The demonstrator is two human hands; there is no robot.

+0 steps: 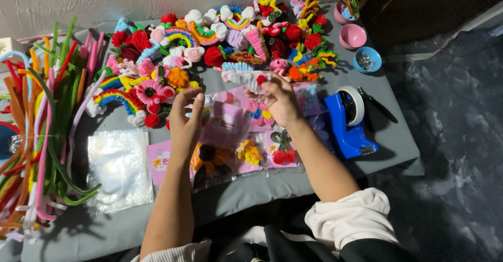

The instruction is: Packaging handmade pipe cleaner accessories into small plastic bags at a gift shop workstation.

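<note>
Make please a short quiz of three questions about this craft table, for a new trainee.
1. True or false: the blue tape dispenser stands to the right of the right hand.
2. What lies at the far left of the grey table? A) a bundle of long pipe cleaners B) a stack of plates C) a laptop
3. What does the right hand pinch with its fingers?

Key
1. True.
2. A, the pipe cleaners.
3. A small pale fuzzy craft piece with a red spot; the left hand is raised beside it, above the packaged pieces.
</note>
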